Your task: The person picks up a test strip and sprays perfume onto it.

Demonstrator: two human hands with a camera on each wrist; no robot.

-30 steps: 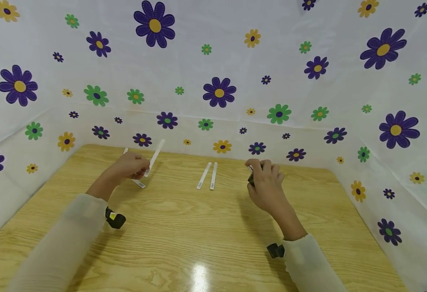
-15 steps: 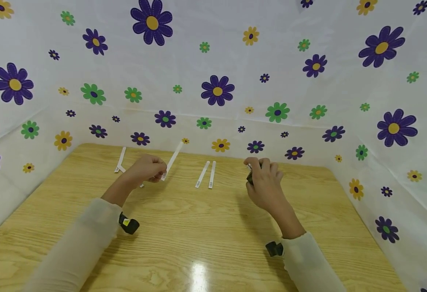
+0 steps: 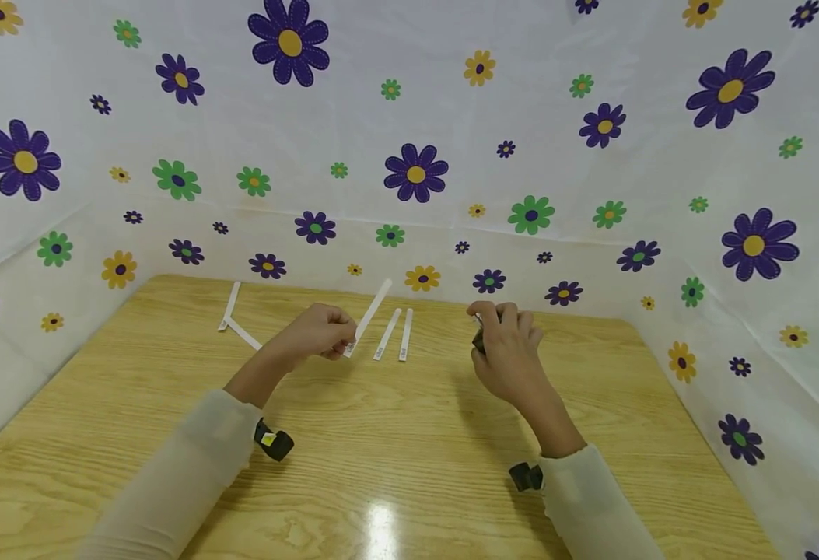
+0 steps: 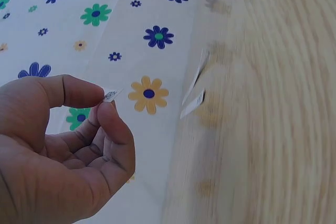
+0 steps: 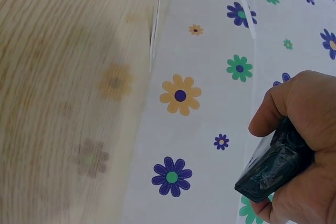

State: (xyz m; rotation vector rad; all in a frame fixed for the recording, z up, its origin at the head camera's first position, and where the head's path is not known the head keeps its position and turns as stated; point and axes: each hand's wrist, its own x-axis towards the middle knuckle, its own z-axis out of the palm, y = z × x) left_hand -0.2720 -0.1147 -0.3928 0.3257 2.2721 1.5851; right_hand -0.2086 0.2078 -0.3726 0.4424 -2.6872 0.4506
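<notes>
My left hand (image 3: 314, 334) pinches a white paper strip (image 3: 376, 307) by its printed end, between thumb and forefinger. The strip slants up and to the right, held above the table. Just right of it, two more printed strips, one (image 3: 387, 335) slanted and one (image 3: 405, 336) nearly straight, lie side by side. Farther left, a strip (image 3: 232, 299) meets a second strip (image 3: 243, 334) in an angle; the left hand partly covers the second. My right hand (image 3: 514, 358) grips a dark, glossy, block-shaped object (image 5: 273, 166) above the table; fingers hide much of it, and its kind is unclear.
The wooden table (image 3: 381, 435) ends at the back against a white flowered cloth (image 3: 353, 124), which also rises at both sides. Black wrist cameras (image 3: 274, 440) sit at both sleeves.
My left hand has moved rightward with its strip, from beside the angled strips to near the two side-by-side strips, uncovering more of the angled ones. My right hand has stayed in place.
</notes>
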